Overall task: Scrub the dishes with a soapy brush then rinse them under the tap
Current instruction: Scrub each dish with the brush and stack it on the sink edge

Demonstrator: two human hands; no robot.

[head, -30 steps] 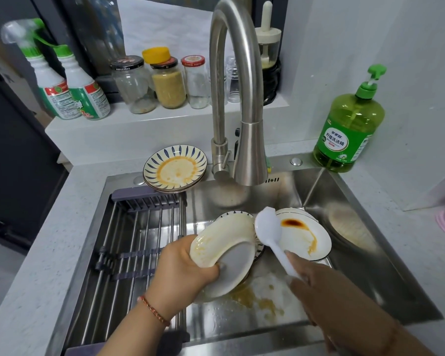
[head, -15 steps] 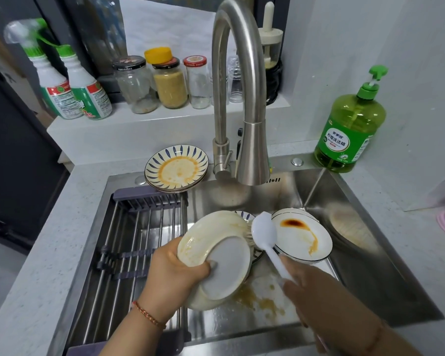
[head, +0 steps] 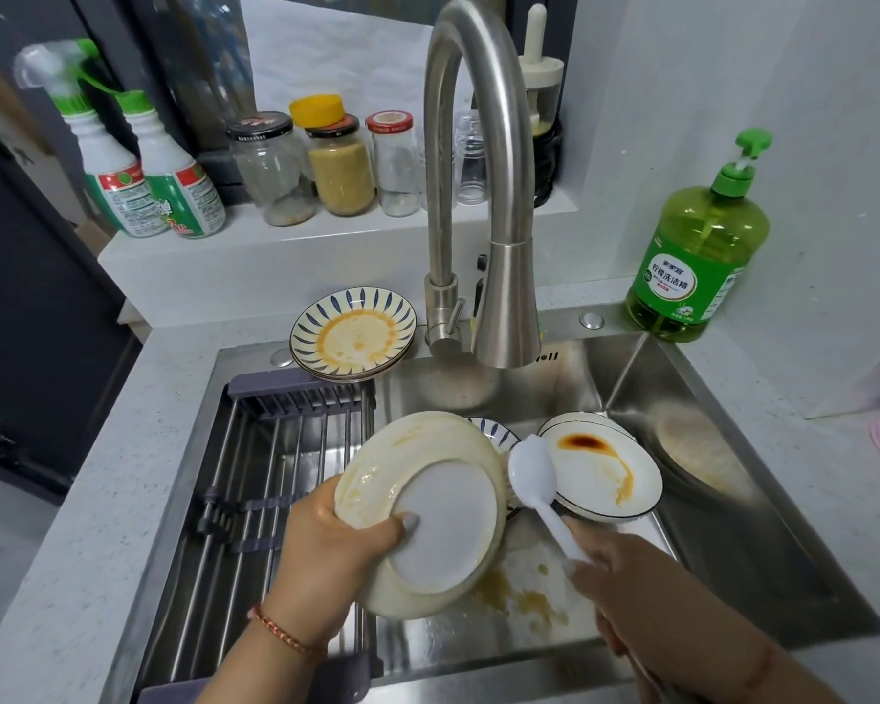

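Note:
My left hand [head: 326,546] grips a cream plate [head: 428,510] by its rim over the sink, its white underside turned toward me. In my right hand [head: 626,576] is a white dish brush [head: 534,480], held by the handle with its head right beside the plate's right edge. A white plate with a brown sauce stain [head: 605,475] lies in the sink behind the brush. A blue-patterned dish [head: 494,431] peeks out behind the held plate. Blue-striped stained plates [head: 351,337] are stacked on the sink's back rim. No water runs from the steel tap [head: 504,297].
A drying rack [head: 275,475] spans the sink's left half. A green dish soap pump bottle [head: 697,256] stands at the back right. Jars [head: 341,170] and spray bottles [head: 148,185] line the ledge behind. Orange residue [head: 524,597] stains the sink floor [head: 732,551].
The plate in my left hand has tilted further, showing more of its underside, and shifted slightly left. The brush head has moved in close to the plate's right edge.

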